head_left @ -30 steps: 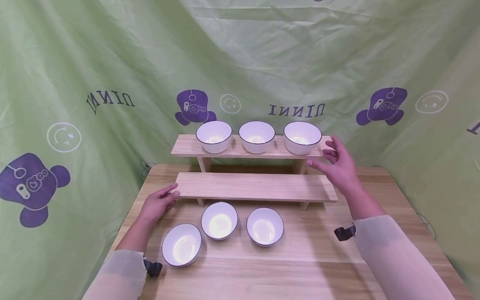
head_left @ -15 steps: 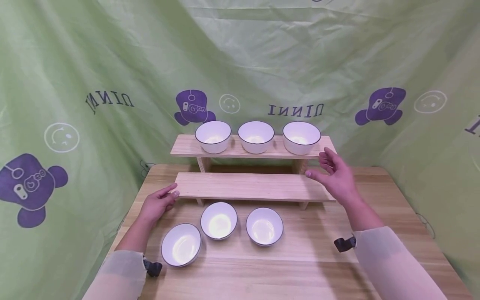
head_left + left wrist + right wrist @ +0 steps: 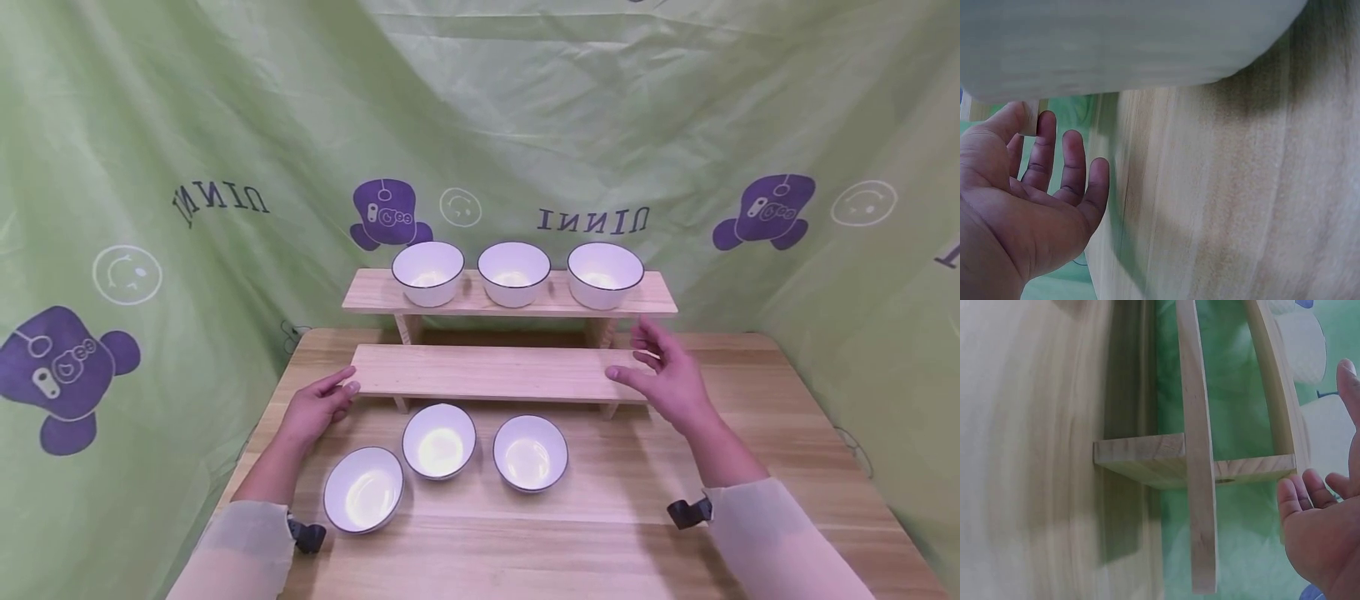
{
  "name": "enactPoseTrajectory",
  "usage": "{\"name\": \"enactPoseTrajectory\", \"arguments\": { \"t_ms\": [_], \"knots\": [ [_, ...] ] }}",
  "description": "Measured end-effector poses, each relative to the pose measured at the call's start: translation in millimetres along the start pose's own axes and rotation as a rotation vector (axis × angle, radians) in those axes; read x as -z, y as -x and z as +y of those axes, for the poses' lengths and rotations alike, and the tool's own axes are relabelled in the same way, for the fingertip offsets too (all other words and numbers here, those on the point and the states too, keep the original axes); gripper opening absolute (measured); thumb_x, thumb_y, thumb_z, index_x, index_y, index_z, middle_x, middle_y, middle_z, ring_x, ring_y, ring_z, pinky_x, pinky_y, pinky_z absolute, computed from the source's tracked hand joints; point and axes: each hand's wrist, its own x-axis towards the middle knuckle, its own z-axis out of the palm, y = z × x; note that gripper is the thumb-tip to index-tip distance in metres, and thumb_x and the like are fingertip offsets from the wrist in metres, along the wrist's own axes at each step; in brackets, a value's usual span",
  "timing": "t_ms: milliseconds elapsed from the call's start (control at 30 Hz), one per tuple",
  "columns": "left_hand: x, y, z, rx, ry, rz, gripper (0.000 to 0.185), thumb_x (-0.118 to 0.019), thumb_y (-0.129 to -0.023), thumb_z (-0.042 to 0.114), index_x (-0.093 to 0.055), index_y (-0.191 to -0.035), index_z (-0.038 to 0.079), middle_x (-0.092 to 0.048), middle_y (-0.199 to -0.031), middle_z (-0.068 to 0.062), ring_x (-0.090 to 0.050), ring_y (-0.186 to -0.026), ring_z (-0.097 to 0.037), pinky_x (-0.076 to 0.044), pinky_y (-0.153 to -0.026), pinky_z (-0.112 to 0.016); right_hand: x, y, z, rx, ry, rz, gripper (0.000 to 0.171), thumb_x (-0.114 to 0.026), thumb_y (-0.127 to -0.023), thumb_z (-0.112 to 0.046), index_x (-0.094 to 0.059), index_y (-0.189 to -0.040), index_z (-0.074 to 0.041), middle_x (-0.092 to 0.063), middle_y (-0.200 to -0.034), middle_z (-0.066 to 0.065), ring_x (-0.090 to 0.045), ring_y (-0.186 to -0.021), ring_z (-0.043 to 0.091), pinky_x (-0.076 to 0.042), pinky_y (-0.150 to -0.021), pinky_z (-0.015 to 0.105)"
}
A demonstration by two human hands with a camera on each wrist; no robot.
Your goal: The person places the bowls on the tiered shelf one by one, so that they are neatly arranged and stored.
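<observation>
A two-tier wooden shelf (image 3: pixel 487 372) stands on the table. At the left end of its lower board, my left hand (image 3: pixel 311 414) pinches the corner between thumb and index finger (image 3: pixel 1046 140), the other fingers loosely extended. My right hand (image 3: pixel 671 383) is held by the right end of the lower board, thumb and fingers spread, holding nothing. White dark-rimmed bowls line the upper board: a left bowl (image 3: pixel 427 293), a middle bowl (image 3: pixel 512 295) and a right bowl (image 3: pixel 598 295).
Three more white bowls stand on the table (image 3: pixel 525 558) before the shelf: a left one (image 3: pixel 363 492) near my left forearm, a middle one (image 3: pixel 438 442) and a right one (image 3: pixel 529 454). A green printed curtain (image 3: pixel 480 100) hangs close behind the shelf.
My right hand has come down and nearer from beside the right upper bowl to the lower board's right end. My left hand and the bowls have stayed put.
</observation>
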Motion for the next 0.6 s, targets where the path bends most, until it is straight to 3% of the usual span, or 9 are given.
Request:
{"name": "enactPoseTrajectory", "arguments": {
  "t_ms": [333, 600],
  "knots": [
    [0.0, -0.4, 0.0, 0.012, -0.008, 0.0, 0.07, -0.074, -0.079, 0.05, -0.051, -0.141, 0.026, -0.061, -0.112, -0.009, -0.062, -0.103, -0.027, -0.054, -0.088, -0.037, -4, 12, 7, 0.009, 0.003, -0.011, 0.102, -0.086, -0.073, -0.028, -0.024, -0.153, -0.015, -0.045, -0.141, 0.006, -0.046, -0.128, 0.024, -0.042, -0.103, 0.031],
    [-0.2, 0.3, 0.7, 0.012, -0.014, 0.001, 0.068, -0.073, -0.08, 0.05, -0.051, -0.141, 0.026, -0.061, -0.114, -0.011, -0.062, -0.102, -0.026, -0.054, -0.087, -0.037, -8, 20, 11, 0.034, -0.035, -0.03, 0.101, -0.086, -0.073, -0.024, -0.024, -0.152, -0.01, -0.043, -0.143, 0.012, -0.046, -0.128, 0.027, -0.042, -0.103, 0.03]
  ]
}}
